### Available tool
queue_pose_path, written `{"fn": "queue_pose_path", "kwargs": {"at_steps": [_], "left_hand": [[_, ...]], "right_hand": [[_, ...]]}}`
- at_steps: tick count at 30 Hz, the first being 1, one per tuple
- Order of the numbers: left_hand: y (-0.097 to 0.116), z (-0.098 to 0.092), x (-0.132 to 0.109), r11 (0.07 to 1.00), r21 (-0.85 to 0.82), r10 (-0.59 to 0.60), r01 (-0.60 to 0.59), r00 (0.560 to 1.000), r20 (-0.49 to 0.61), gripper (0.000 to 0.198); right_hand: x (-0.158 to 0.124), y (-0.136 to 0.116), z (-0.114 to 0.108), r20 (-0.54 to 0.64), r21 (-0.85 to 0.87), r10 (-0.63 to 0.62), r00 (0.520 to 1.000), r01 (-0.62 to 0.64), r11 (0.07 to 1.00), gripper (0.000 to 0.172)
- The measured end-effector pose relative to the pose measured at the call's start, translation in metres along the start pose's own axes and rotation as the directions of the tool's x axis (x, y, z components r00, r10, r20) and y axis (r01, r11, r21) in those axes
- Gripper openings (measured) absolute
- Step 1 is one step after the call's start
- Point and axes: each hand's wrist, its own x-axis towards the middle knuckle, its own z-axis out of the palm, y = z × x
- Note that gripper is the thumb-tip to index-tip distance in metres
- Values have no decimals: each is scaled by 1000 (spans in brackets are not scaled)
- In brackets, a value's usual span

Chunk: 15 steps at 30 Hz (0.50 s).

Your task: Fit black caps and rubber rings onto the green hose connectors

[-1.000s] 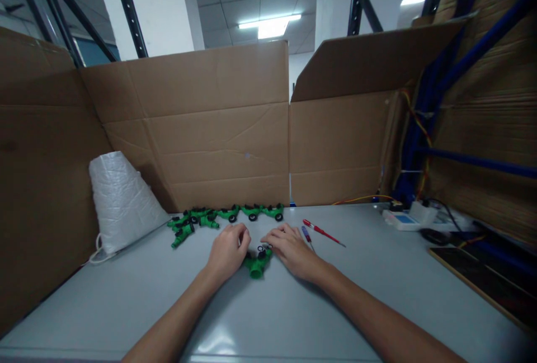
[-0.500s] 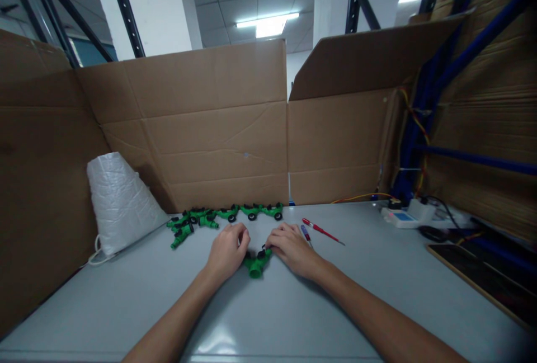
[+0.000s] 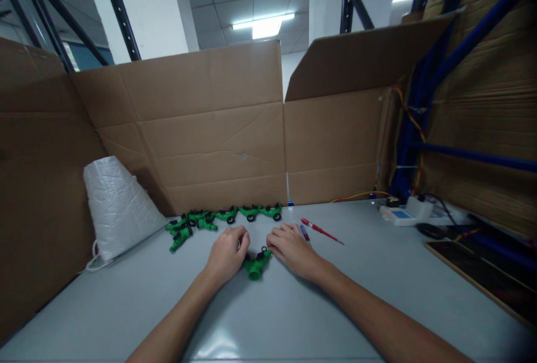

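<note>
A green Y-shaped hose splitter (image 3: 254, 268) with black parts on its branches lies on the grey table in front of me, its wide round opening turned towards me. My left hand (image 3: 229, 248) is closed at its left branch, the fingers curled and partly hiding that end. At the right branch, my right hand (image 3: 289, 244) has its fingers bent and pressed together against the end. A small black ring (image 3: 264, 249) shows beside the right fingertips. Exactly what the fingertips pinch is hidden.
Several more green splitters (image 3: 226, 215) stand in a row along the cardboard wall (image 3: 210, 145). A red screwdriver (image 3: 322, 231) and a blue-handled one (image 3: 304, 232) lie right of my hand. A white foam bag (image 3: 119, 209) leans at left; a power strip (image 3: 400, 216) is at right.
The black ring by the right fingertips shows more plainly now. Both hands stay at the splitter with hardly any movement; the whole view has shifted slightly.
</note>
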Motion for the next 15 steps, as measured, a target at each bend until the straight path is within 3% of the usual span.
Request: {"fn": "queue_pose_path", "kwargs": {"at_steps": [4,8,15], "left_hand": [[6,-4,-3,993,-81,98,-89,988,117,34],[11,-6,-6,977,-147,189,-157,953,237,27],[10,-4,-7,975,-159,190,-154,950,246,22]], "right_hand": [[1,-3,-3,-61,19,64,996,-63,998,11],[2,-4,-3,-70,111,140,988,-132,985,12],[3,-5,0,-91,283,112,990,-82,956,16]]}}
